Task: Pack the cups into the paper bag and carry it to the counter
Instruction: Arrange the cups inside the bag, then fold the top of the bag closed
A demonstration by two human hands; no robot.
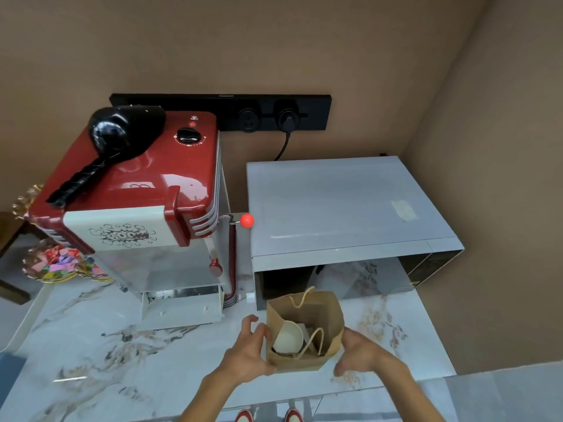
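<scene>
Head view looks down past 2 red-and-white shoe tips at the near edge of a marble-patterned tabletop. Just beyond that edge, 2 hands flank a brown paper bag. The left hand lies against the bag's left wall, fingers curled but parted, and the right hand sits at the bag's lower right corner with fingers loosely spread. Neither hand closes on anything; both look like cupping or steadying holds, though whether the right one touches the paper cannot be told.

The bag stands between the hands, about equally near to each, its open mouth pointing up toward the camera and its long axis roughly vertical, leaning slightly away. Inside, a white cup lies tilted against the left wall, its rim facing up and to the right. 1 twine handle droops into the mouth on the near side; the other handle rises at the far rim. With 1 cup visible and anything beneath it hidden, packing seems done or close to it, and gathering both handles would likely come first.

Farther back stand a red popcorn machine on the left and a grey microwave on the right, with a black socket strip on the wall.
</scene>
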